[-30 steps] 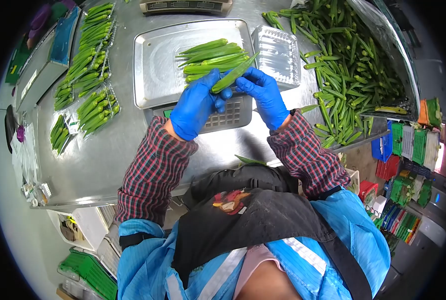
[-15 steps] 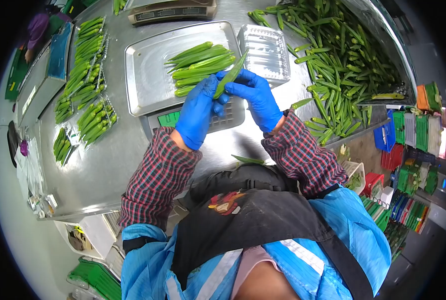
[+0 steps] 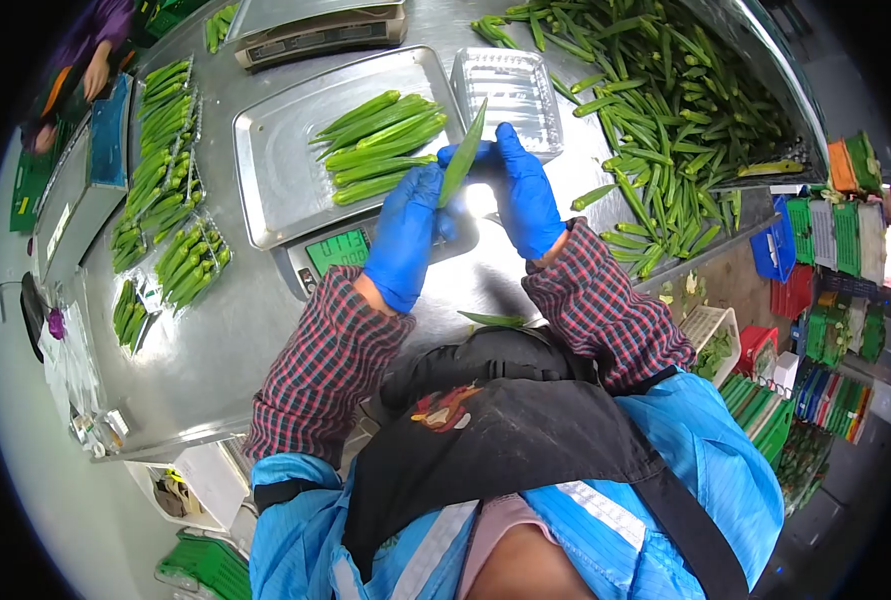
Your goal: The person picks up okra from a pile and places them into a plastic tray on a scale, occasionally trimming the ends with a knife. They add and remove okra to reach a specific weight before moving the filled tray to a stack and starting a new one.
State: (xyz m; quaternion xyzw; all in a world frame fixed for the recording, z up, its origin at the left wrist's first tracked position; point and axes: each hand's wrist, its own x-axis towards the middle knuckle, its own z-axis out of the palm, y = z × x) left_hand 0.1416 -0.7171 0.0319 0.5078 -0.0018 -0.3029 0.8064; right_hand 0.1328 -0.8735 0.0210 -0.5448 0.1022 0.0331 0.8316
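Okra pod (image 3: 463, 155) near-upright, tip up | blue-gloved left hand (image 3: 406, 235) and right hand (image 3: 524, 195) both pinched on it, wrists bent, over scale (image 3: 341, 248) | display digits unreadable

Both hands wore blue gloves and met in one shared grip in front of the chest. The left hand (image 3: 406, 238) closed on it from below and to the left, thumb and fingers pinched together, while the right hand (image 3: 526, 200) came in from the right with its fingers (image 3: 466, 155) curled over the top of the grip. The left forearm (image 3: 321, 370) and right forearm (image 3: 601, 305), in checked sleeves, bent at the elbows and angled inward toward the grip.
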